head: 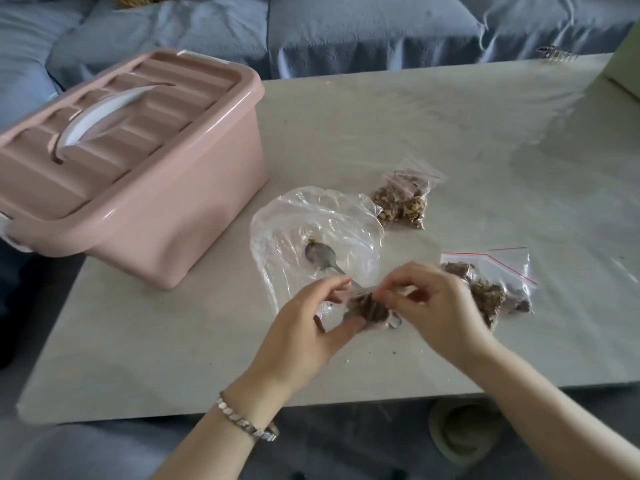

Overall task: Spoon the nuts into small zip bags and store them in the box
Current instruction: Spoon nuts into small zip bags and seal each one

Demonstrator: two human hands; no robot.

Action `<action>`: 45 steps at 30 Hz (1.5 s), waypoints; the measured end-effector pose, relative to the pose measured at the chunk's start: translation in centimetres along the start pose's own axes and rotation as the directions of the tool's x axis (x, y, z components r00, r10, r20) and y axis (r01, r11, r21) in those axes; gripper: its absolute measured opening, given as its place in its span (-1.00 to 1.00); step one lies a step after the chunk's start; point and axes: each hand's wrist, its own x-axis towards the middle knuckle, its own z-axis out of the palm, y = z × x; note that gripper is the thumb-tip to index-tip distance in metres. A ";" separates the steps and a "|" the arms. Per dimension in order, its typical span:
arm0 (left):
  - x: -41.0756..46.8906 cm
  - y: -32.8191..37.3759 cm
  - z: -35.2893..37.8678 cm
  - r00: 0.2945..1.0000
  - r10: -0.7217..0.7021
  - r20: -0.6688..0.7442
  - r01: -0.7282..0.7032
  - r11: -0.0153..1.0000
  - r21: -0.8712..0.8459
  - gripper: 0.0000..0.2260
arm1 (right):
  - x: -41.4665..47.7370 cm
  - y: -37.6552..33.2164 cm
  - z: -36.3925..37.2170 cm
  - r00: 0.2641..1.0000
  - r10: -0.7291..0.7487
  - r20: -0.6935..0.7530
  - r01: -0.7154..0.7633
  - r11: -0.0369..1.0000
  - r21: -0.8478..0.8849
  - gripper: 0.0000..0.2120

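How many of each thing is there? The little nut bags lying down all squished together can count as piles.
pink box: 1
big clear bag: 1
spoon: 1
small zip bag pinched between left hand and right hand: 1
piles of filled bags, far pile and near pile: 2
total: 6

Pink box (145, 202), white handle (100, 116); red-striped clear zip bags (498, 271); brown nuts (401, 206); blue sofa (346, 29).

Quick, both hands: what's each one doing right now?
Left hand: pinching the small zip bag of nuts.
Right hand: pinching the same bag's top edge.
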 end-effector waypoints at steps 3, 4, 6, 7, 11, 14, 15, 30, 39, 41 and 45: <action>-0.1 -0.8 0.7 1.000 -0.002 0.001 0.002 1.000 0.021 -0.68 | -1.0 1.5 2.5 0.997 0.079 0.021 -0.080 0.995 0.055 -0.79; -0.1 -0.9 0.8 1.000 -0.024 0.008 0.024 1.000 0.003 -0.66 | -1.4 1.8 3.0 0.994 0.103 0.030 -0.105 0.991 0.078 -0.78; -0.2 -1.3 1.1 0.999 -0.052 0.005 0.053 0.998 -0.044 -0.63 | -1.9 2.2 3.3 0.990 0.130 0.046 -0.135 0.983 0.126 -0.73; -0.2 -1.5 1.2 0.998 -0.062 -0.004 0.061 0.995 -0.076 -0.66 | -2.0 2.2 3.3 0.989 0.137 0.056 -0.144 0.979 0.146 -0.73; -0.2 -1.4 1.6 0.994 -0.067 -0.082 0.052 0.984 -0.168 -0.75 | -2.2 2.4 2.8 0.990 0.130 0.057 -0.138 0.973 0.185 -0.69; -0.2 -1.2 2.0 0.987 -0.134 -0.092 0.099 0.943 -0.316 -0.78 | -2.3 2.7 3.0 0.992 0.118 0.032 -0.123 0.968 0.218 -0.70; -0.2 -1.2 2.1 0.983 -0.163 -0.082 0.122 0.922 -0.368 -0.79 | -2.4 2.7 3.1 0.992 0.121 0.033 -0.125 0.966 0.226 -0.71; -0.1 -2.2 1.8 0.964 -0.257 -0.062 0.202 0.866 -0.457 -0.75 | -2.5 3.1 2.8 0.984 0.176 -0.007 -0.170 0.962 0.215 -0.83; 0.0 -2.2 1.6 0.971 -0.235 -0.053 0.192 0.888 -0.417 -0.74 | -2.3 3.6 3.3 0.995 -0.020 -0.098 0.032 0.991 0.131 -0.95; 0.0 -2.2 1.3 0.987 -0.149 -0.056 0.131 0.959 -0.253 -0.78 | -2.3 3.6 3.3 0.994 -0.047 -0.097 0.060 0.990 0.130 -0.95; 0.4 -2.0 1.0 0.996 0.090 0.019 -0.092 0.990 0.111 -0.80 | -2.4 3.4 3.4 0.991 -0.111 -0.081 0.120 0.986 0.116 -0.90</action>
